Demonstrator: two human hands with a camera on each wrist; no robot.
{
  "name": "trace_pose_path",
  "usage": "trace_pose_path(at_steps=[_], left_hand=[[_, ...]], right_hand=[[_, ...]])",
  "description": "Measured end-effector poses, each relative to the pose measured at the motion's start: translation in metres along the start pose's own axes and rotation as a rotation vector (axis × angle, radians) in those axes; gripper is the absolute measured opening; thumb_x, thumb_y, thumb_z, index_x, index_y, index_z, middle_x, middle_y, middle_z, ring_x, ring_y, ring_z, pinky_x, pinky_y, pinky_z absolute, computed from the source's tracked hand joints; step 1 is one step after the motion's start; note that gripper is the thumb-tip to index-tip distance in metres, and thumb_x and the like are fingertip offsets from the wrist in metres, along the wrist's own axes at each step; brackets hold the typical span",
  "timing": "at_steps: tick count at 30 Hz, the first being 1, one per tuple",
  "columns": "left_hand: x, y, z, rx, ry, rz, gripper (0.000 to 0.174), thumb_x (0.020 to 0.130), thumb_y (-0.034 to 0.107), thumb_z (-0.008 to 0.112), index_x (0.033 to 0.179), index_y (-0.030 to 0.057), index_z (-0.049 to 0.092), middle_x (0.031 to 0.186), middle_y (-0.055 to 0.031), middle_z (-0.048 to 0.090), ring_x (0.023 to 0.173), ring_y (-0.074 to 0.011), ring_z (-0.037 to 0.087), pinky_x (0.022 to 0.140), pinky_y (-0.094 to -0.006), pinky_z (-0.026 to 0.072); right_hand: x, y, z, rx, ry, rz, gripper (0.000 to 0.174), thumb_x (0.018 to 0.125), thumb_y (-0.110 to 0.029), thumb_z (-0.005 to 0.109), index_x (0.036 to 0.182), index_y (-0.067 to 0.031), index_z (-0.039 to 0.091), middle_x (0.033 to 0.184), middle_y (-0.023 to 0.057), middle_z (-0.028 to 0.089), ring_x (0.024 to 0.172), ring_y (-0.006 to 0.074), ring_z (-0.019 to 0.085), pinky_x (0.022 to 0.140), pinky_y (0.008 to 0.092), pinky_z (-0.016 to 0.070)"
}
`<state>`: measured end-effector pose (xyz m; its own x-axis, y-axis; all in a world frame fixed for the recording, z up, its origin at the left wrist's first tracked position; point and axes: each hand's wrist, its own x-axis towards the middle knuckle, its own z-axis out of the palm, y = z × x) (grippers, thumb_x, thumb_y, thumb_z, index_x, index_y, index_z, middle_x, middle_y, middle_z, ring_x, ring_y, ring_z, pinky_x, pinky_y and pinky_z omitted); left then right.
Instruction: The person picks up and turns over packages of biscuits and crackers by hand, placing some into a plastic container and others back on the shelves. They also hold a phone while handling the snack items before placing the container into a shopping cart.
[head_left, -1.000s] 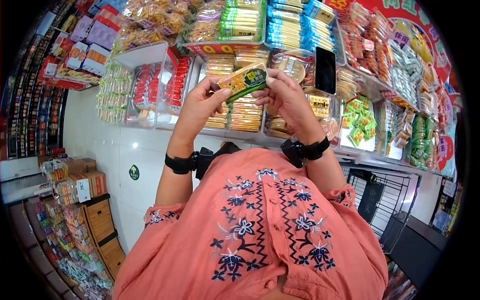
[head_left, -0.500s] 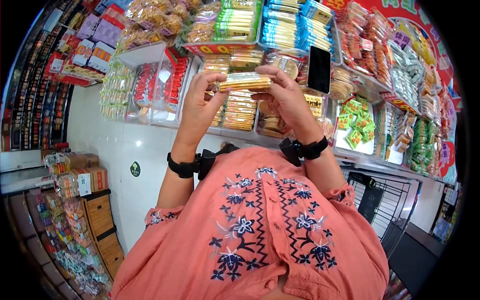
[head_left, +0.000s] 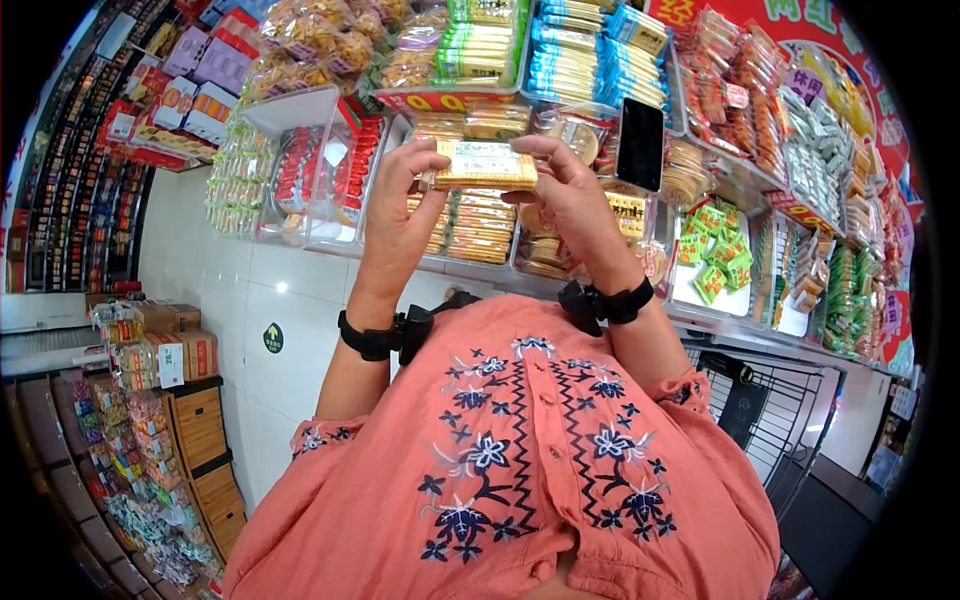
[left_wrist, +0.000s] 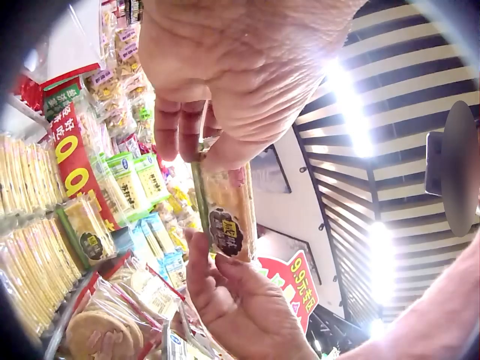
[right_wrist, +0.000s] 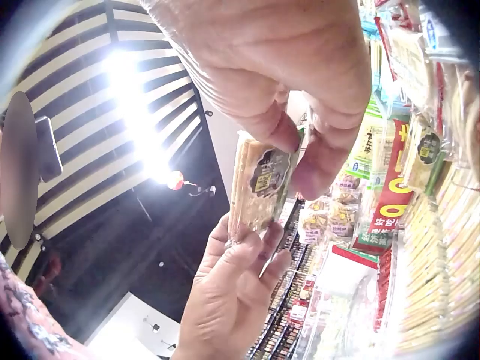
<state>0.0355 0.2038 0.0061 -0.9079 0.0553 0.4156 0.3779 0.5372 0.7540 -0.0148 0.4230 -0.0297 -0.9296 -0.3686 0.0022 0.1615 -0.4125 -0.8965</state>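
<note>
A packet of crackers is held between both hands over the snack bins, its pale labelled back facing the head camera. My left hand pinches its left end between thumb and fingers. The right hand grips the opposite end. In the left wrist view the cracker packet shows its printed front with a dark label and green edge. The right wrist view shows the same cracker packet edge-on, with stacked crackers visible through the wrapper. Rows of similar packets stand in the bin just below the hands.
A dark-screened phone sits at the bins' right. Nearby are bagged round crackers, green packets and a clear bin with red-wrapped snacks. A wire shopping cart stands at the right; cartons are stacked left.
The cracker packet has been turned in both hands: first its green printed front showed, then its narrow edge, now its pale labelled back. Both hands keep hold of it.
</note>
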Motion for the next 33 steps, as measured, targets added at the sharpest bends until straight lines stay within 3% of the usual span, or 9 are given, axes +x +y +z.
trace_pose_path(at_steps=[7,9,13,16,19,22,25,28,33], left_hand=[[-0.005,-0.002,0.004,0.049,0.097,0.119,0.035,0.087,-0.008,0.061,0.118,0.007,0.061,0.133,-0.0126,0.056,0.121,-0.0262,0.056,0.094,-0.0323,0.0493],[-0.007,-0.001,0.004,0.049,0.109,0.108,0.033,0.089,-0.006,0.062,0.119,0.0069,0.061,0.132,-0.0121,0.056,0.117,-0.0243,0.058,0.093,-0.0317,0.0493],[-0.012,-0.002,0.001,-0.102,0.063,-0.095,0.027,0.099,0.006,0.062,0.126,0.0064,0.059,0.125,-0.0063,0.058,0.113,-0.0147,0.056,0.096,-0.028,0.0463],[-0.015,-0.015,0.002,-0.278,0.093,-0.216,0.029,0.102,0.012,0.06,0.129,0.0035,0.057,0.11,-0.0023,0.06,0.096,-0.009,0.057,0.083,-0.0226,0.0488],[-0.017,-0.016,0.003,-0.367,0.139,-0.338,0.031,0.103,0.017,0.058,0.13,0.001,0.056,0.098,0.0007,0.06,0.08,-0.0047,0.055,0.066,-0.0185,0.0463],[-0.019,-0.017,0.003,-0.39,0.13,-0.413,0.032,0.104,0.02,0.058,0.13,0.0017,0.057,0.091,0.0027,0.059,0.07,-0.0009,0.052,0.055,-0.0169,0.0402],[-0.019,-0.016,0.003,-0.38,0.136,-0.474,0.031,0.104,0.022,0.059,0.127,0.0019,0.059,0.083,0.0042,0.058,0.066,-0.0003,0.051,0.054,-0.0171,0.0393],[-0.019,-0.014,0.0,-0.447,0.137,-0.517,0.029,0.103,0.018,0.06,0.125,-0.0014,0.06,0.093,0.0018,0.061,0.068,-0.0018,0.05,0.057,-0.0182,0.0414],[-0.019,-0.028,-0.001,-0.404,0.075,-0.591,0.034,0.1,0.02,0.063,0.126,-0.0003,0.059,0.088,0.003,0.058,0.066,-0.0027,0.051,0.054,-0.0183,0.039]], right_hand=[[-0.004,-0.001,0.005,-0.195,0.038,-0.109,0.037,0.097,0.001,0.049,0.131,-0.0068,0.059,0.118,0.0044,0.064,0.097,0.0059,0.062,0.075,0.0202,0.051],[-0.003,0.001,0.006,-0.251,0.037,-0.194,0.034,0.098,-0.001,0.051,0.131,-0.0063,0.058,0.114,0.0031,0.066,0.096,0.0061,0.063,0.074,0.0205,0.0517],[-0.001,0.008,0.005,-0.109,-0.032,-0.062,0.03,0.101,-0.009,0.056,0.131,-0.0047,0.058,0.107,0.0026,0.067,0.091,0.0081,0.066,0.071,0.0227,0.0537],[-0.002,0.007,-0.001,-0.193,-0.06,0.062,0.032,0.102,-0.02,0.061,0.129,-0.0026,0.059,0.102,0.0036,0.068,0.084,0.0095,0.067,0.068,0.0238,0.0544],[0.0,0.012,-0.006,-0.12,-0.062,0.176,0.032,0.102,-0.024,0.062,0.128,-0.0043,0.059,0.099,0.0027,0.068,0.082,0.0096,0.067,0.07,0.0242,0.0556],[0.0,0.015,-0.005,-0.127,-0.038,0.211,0.036,0.103,-0.023,0.058,0.129,0.0015,0.059,0.097,0.0069,0.071,0.077,0.0105,0.067,0.066,0.0243,0.0545],[0.0,0.015,-0.006,-0.118,-0.034,0.228,0.036,0.104,-0.023,0.056,0.13,0.0021,0.058,0.097,0.0098,0.072,0.076,0.012,0.068,0.065,0.025,0.0548],[0.002,0.02,-0.009,-0.081,-0.055,0.243,0.034,0.104,-0.023,0.055,0.126,0.0024,0.06,0.098,0.0108,0.073,0.076,0.0127,0.069,0.064,0.0255,0.0556],[0.006,0.031,-0.012,-0.124,-0.052,0.29,0.03,0.103,-0.024,0.057,0.124,-0.0016,0.057,0.098,0.0074,0.07,0.078,0.0136,0.07,0.065,0.0258,0.0574]])
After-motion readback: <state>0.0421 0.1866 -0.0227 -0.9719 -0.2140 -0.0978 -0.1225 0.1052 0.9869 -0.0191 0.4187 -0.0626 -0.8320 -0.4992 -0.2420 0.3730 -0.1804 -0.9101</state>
